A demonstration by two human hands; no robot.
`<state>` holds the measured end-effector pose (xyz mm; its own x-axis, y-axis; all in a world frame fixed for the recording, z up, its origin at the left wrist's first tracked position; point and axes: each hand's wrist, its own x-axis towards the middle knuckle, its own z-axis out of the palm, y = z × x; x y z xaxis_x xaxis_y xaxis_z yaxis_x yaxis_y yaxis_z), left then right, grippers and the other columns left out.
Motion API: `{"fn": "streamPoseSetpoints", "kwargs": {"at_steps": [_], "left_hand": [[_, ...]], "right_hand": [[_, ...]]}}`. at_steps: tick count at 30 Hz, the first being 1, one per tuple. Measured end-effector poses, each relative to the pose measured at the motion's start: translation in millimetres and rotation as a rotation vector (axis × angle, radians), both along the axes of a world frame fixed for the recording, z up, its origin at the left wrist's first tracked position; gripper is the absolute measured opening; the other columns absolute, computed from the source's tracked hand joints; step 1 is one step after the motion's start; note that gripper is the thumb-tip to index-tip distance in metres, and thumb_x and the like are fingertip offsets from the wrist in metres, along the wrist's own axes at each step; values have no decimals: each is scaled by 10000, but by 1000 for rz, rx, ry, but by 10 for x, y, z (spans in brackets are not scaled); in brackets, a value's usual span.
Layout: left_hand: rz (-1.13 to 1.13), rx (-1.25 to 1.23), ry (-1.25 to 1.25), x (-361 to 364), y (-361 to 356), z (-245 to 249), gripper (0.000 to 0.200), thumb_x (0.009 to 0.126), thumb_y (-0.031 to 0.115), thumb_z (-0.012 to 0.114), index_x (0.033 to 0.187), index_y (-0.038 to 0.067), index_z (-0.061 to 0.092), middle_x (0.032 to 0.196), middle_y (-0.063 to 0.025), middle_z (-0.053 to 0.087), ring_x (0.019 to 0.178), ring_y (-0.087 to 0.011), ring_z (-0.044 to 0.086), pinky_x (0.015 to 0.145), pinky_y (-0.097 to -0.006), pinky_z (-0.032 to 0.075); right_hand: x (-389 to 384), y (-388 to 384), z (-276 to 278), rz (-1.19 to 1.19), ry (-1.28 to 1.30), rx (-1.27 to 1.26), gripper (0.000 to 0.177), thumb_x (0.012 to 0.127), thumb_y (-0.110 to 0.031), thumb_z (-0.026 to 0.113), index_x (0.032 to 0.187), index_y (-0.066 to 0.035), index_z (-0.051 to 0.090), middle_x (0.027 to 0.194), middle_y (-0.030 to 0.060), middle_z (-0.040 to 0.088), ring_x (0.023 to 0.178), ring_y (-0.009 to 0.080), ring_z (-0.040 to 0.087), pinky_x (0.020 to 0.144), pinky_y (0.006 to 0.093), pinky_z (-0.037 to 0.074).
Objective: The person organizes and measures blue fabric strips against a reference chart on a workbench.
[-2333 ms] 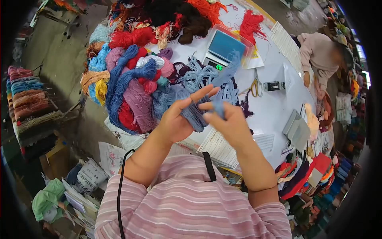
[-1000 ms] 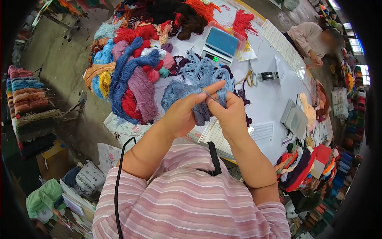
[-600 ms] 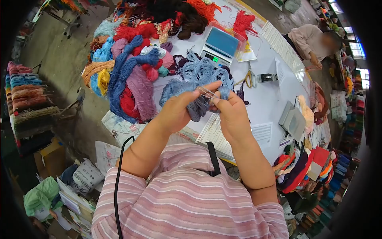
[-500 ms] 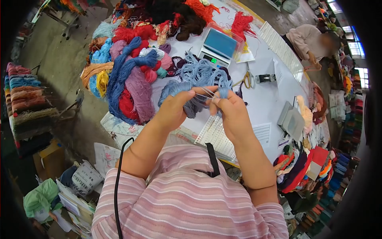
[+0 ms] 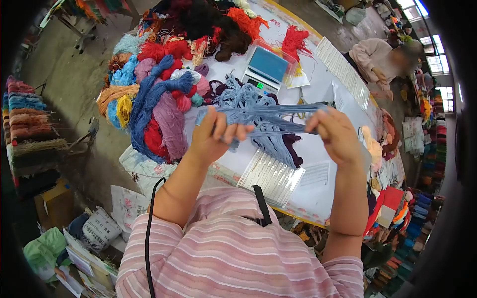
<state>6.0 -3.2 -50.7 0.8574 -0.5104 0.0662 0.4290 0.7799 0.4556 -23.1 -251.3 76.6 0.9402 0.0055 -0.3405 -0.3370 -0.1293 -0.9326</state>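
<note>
Blue-grey yarn is stretched sideways in several strands between my two hands over the table. My left hand has its fingers curled round the left end of this yarn. At the right end, the bent fingers of my right hand pinch the strands. Below and behind the stretched yarn, a light blue skein lies on the table, with dark purple yarn beside it. Looser light blue loops lie next to a digital scale with a lit green display.
A heap of many-coloured yarn covers the table's left side. White perforated strips and a printed sheet lie near my body. Red yarn is beyond the scale. Another person is at the far right.
My hands have moved apart, the right one going outward to the right. The yarn that was bunched between them is now drawn out long.
</note>
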Motion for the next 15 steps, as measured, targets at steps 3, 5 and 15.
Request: {"fn": "streamPoseSetpoints", "kwargs": {"at_steps": [3, 5, 15], "left_hand": [[-19, -274, 174, 48, 128, 54, 566, 970, 467, 284, 483, 178, 271, 418, 49, 237, 414, -103, 307, 846, -457, 456], [-34, -463, 312, 107, 232, 86, 553, 964, 471, 312, 493, 182, 282, 421, 65, 225, 402, -88, 278, 773, -416, 470], [127, -472, 289, 408, 751, -382, 348, 970, 360, 371, 748, 112, 472, 702, -16, 484, 758, -181, 528, 957, -567, 370]], "right_hand": [[-110, -631, -38, -270, -57, 353, 232, 905, -187, 500, 746, -35, 575, 566, -10, 465, 546, 123, 405, 657, 295, 380], [-283, -1391, 78, -469, -81, 455, 127, 885, -132, 518, 834, -22, 557, 521, 2, 434, 585, 163, 490, 732, 355, 420], [-2665, -5113, 1388, -794, -410, -1666, 175, 850, -36, 433, 855, -31, 608, 703, 37, 505, 731, 180, 516, 833, 243, 434]]}}
